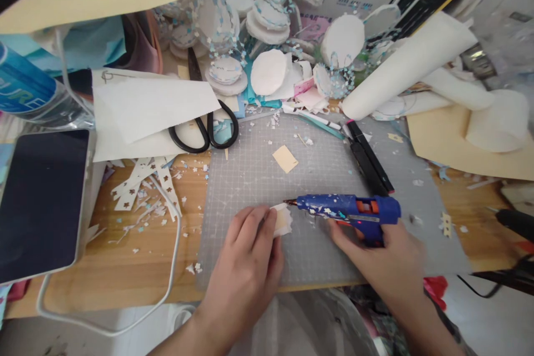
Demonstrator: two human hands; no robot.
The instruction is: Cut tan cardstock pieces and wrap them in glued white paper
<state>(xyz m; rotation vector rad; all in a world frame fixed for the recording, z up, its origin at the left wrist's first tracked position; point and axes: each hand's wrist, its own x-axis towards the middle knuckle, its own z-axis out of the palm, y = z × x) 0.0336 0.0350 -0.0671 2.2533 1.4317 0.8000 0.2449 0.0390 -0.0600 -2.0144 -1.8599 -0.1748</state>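
My right hand (377, 253) is wrapped round the grip of a blue hot glue gun (346, 207), which has small paper stars stuck along its barrel. The gun's nozzle points left and is at the upper edge of a small white paper piece with a cream patch (282, 219). That piece is pinched in the fingers of my left hand (250, 253); its left side is hidden behind them. Whether the nozzle touches it, I cannot tell. Beyond both hands, a cream paper rectangle (285, 159) lies on the grey cutting mat (246, 178).
Black-handled scissors (225, 144) lie partly under white paper (158, 105). A tablet (44, 200) and a white cable (177, 245) are on the left. Black markers (369, 158), a paper roll (409, 67) and several white paper discs (269, 72) crowd the back and right.
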